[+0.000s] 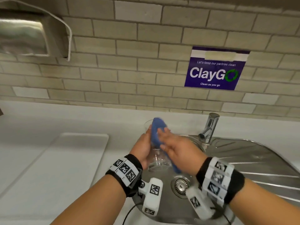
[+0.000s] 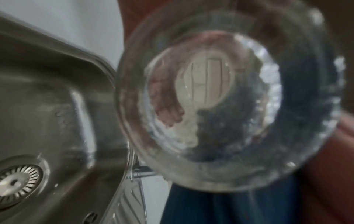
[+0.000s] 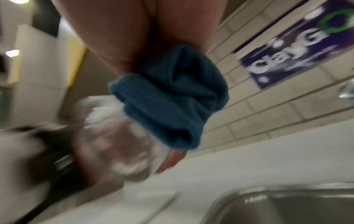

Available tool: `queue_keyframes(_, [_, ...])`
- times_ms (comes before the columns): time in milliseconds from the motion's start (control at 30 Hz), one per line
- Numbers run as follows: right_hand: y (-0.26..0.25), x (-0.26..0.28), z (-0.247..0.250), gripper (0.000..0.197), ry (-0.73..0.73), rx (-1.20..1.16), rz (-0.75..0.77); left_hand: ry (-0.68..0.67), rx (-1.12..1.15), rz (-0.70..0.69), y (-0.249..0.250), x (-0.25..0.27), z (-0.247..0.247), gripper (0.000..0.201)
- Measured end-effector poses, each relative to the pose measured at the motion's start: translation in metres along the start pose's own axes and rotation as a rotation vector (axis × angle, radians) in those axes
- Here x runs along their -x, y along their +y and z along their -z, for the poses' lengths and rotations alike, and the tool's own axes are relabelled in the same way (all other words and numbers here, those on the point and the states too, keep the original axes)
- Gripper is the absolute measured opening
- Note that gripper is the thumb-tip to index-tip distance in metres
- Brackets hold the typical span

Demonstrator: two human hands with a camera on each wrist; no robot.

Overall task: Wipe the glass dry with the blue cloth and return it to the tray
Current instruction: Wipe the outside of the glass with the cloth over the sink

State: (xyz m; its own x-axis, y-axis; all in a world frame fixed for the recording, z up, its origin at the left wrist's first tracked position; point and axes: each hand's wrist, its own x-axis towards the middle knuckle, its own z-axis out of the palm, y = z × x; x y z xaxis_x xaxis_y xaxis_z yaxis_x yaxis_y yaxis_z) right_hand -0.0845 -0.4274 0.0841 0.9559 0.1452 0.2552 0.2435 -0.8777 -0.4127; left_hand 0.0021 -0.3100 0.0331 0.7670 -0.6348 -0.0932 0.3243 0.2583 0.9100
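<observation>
- The glass [image 1: 158, 159], clear, is held tilted over the sink [image 1: 167, 207] in the lower middle of the head view, base towards the camera
- The left hand [image 1: 142, 147] wraps its fingers round the glass's left side
- The blue cloth [image 1: 156, 133] lies along the glass's right side, bunched past the rim at the top and trailing below the base
- The right hand [image 1: 175, 147] pinches the blue cloth against the glass, thumb near the base, fingers curled over the fabric
- A white tray [image 1: 69, 159] sits on the counter [image 1: 32, 120] at the left of the frame, well apart from the glass
- A tap [image 1: 209, 127] stands right of the hands; a purple sign [image 1: 214, 69] hangs on the tiled wall [image 1: 129, 62] above
</observation>
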Motion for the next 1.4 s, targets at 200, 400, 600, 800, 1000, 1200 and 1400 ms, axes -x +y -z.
queue_keyframes(200, [0.015, -0.010, 0.008, 0.043, 0.175, -0.251, -0.135, 0.055, -0.027, 0.057, -0.009, -0.004, -0.001, 0.057])
queue_keyframes(400, [0.016, 0.002, -0.007, 0.044, 0.006, -0.210, 0.027, 0.081, -0.058, -0.002, -0.008, -0.012, 0.005, 0.051])
queue_keyframes(600, [0.011, 0.002, -0.002, 0.045, 0.026, -0.077, 0.079, 0.064, -0.017, 0.024, -0.001, -0.008, 0.003, 0.054])
queue_keyframes(800, [0.025, -0.006, 0.007, 0.041, 0.180, -0.261, -0.110, 0.086, -0.087, 0.029, -0.007, -0.005, -0.004, 0.059])
queue_keyframes(1000, [0.010, 0.024, -0.015, 0.044, -0.097, -0.195, 0.087, 0.204, -0.001, -0.044, -0.010, -0.015, 0.010, 0.083])
queue_keyframes(1200, [0.035, 0.011, -0.015, 0.030, 0.060, -0.255, -0.084, 0.324, 0.089, -0.120, -0.012, -0.018, 0.008, 0.078])
queue_keyframes(1400, [0.031, 0.024, -0.032, 0.031, 0.044, -0.179, -0.091, 0.425, 0.056, -0.248, -0.009, -0.018, 0.011, 0.097])
